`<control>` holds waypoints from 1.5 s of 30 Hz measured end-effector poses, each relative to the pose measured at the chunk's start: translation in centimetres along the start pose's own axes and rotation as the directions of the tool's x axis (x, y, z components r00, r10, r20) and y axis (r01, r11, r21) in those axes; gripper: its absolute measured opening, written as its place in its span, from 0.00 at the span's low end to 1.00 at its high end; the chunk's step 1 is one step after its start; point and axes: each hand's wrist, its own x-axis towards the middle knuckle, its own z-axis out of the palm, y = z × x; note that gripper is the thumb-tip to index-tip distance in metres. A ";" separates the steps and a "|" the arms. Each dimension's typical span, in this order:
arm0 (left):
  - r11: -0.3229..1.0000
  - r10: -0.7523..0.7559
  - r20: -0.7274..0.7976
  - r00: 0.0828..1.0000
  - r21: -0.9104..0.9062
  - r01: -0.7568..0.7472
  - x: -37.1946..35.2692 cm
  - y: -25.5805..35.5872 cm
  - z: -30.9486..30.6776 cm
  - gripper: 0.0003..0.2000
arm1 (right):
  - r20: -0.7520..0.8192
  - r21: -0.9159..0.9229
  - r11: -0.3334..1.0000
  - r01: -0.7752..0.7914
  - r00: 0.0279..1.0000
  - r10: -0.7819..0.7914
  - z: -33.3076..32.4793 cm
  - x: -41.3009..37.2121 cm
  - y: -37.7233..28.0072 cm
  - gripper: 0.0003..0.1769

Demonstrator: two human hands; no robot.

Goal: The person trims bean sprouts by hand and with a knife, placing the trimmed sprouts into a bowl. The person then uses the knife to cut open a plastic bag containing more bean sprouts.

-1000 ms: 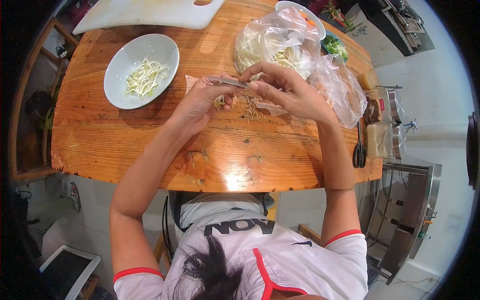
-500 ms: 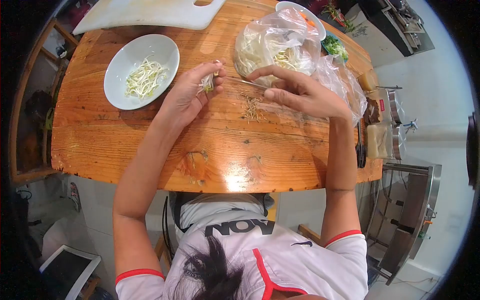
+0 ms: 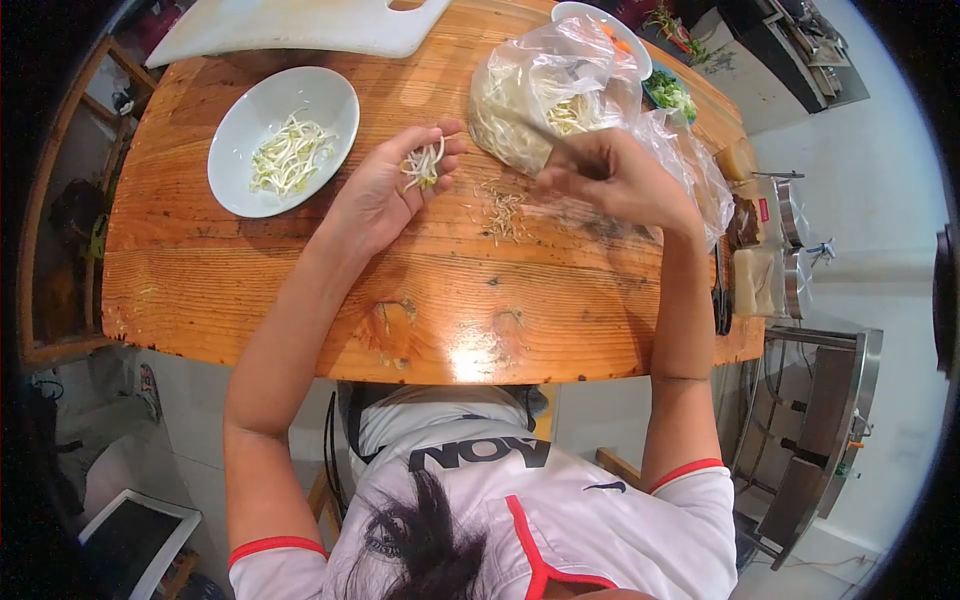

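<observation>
My left hand (image 3: 385, 190) is curled around a small bunch of bean sprouts (image 3: 424, 165), palm turned up, to the right of a white bowl (image 3: 228, 165). More sprouts (image 3: 292, 155) lie inside that bowl. My right hand (image 3: 630, 180) is closed on a small knife (image 3: 545, 133), whose thin blade is blurred by motion and points up and left. Behind the blade stands a clear plastic bag (image 3: 505, 120) of bean sprouts. Between my hands, a little pile of thin brownish sprout tails (image 3: 503, 215) rests on the wooden table (image 3: 420, 290).
A white cutting board (image 3: 300, 30) lies at the far left. At the back right are a white bowl (image 3: 640, 62) with orange pieces and chopped greens (image 3: 670, 95). Crumpled plastic (image 3: 690, 165) spreads beside my right wrist. Black scissors or a similar tool (image 3: 721, 295) lie near the right edge.
My right hand has drawn away from the left and turned, swinging the knife blade upward. My left hand has opened slightly, showing more of the sprouts.
</observation>
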 end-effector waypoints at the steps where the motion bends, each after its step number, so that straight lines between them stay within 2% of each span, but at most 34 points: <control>1: 1.000 -0.005 0.014 1.000 -0.006 0.005 0.0 0.0 0.0 0.18 | -0.073 -0.029 0.998 -0.047 0.996 0.045 -0.4 -0.1 -0.5 0.11; 2: 1.000 -0.009 0.028 1.000 -0.012 0.009 0.1 -0.1 0.0 0.18 | -0.147 -0.055 0.994 -0.096 0.985 0.087 -0.5 -0.2 -0.7 0.10; 3: 1.000 -0.013 0.043 0.999 -0.019 0.013 0.1 -0.1 0.0 0.19 | -0.271 -0.032 0.999 -0.005 0.963 -0.004 -0.5 0.0 -0.3 0.09; 6: 0.992 -0.050 0.078 0.996 -0.109 0.058 0.3 -0.1 -0.1 0.19 | -0.550 -0.213 0.971 -0.107 0.835 -0.028 -0.9 0.9 2.0 0.10; 7: 0.991 -0.047 0.081 0.996 -0.118 0.056 0.3 -0.1 -0.1 0.19 | -0.572 -0.226 0.962 -0.155 0.820 -0.002 -1.0 1.1 2.3 0.12; 13: 0.990 -0.056 0.068 0.996 -0.124 0.065 0.2 -0.3 0.0 0.18 | -0.543 -0.361 0.920 -0.155 0.837 -0.072 -0.6 1.7 4.6 0.11; 16: 0.991 -0.063 0.056 0.996 -0.114 0.069 0.1 -0.3 0.2 0.17 | -0.519 -0.388 0.901 -0.193 0.854 -0.041 -0.8 1.6 4.5 0.11; 22: 0.997 -0.042 0.053 0.998 -0.058 0.045 0.0 -0.5 0.3 0.16 | -0.584 -0.215 0.962 -0.167 0.812 0.011 -1.5 1.4 3.6 0.12; 25: 0.999 -0.040 0.028 0.999 0.007 0.040 -0.6 -0.4 1.2 0.15 | -0.522 -0.138 0.978 -0.157 0.851 0.063 -2.0 0.5 2.1 0.11; 28: 0.997 -0.043 0.038 0.998 0.072 0.041 -1.0 -0.6 1.8 0.15 | -0.415 0.092 0.994 -0.052 0.906 0.086 -2.2 -0.6 0.1 0.09; 31: 0.993 -0.031 0.101 0.994 0.116 0.019 -0.5 -1.3 1.3 0.14 | -0.283 0.056 0.994 -0.099 0.953 0.111 -2.0 -1.0 -2.1 0.08; 35: 0.974 -0.021 0.154 0.988 0.228 -0.015 -0.5 -1.3 1.6 0.13 | -0.117 0.220 0.974 0.061 0.992 -0.035 0.0 -0.1 0.1 0.08; 39: 0.947 -0.090 0.209 0.974 0.321 0.019 -0.5 -1.6 1.6 0.12 | 0.057 0.124 0.991 -0.048 0.998 0.041 0.8 0.4 -0.7 0.08; 42: 0.930 -0.084 0.270 0.959 0.368 -0.022 -0.8 -1.4 1.9 0.11 | 0.057 0.153 0.980 -0.128 0.991 0.121 1.7 0.9 -0.2 0.09; 45: 0.931 -0.113 0.260 0.959 0.365 0.011 -0.7 -1.6 1.7 0.12 | 0.037 0.153 0.983 -0.096 0.995 0.092 1.9 1.0 0.3 0.13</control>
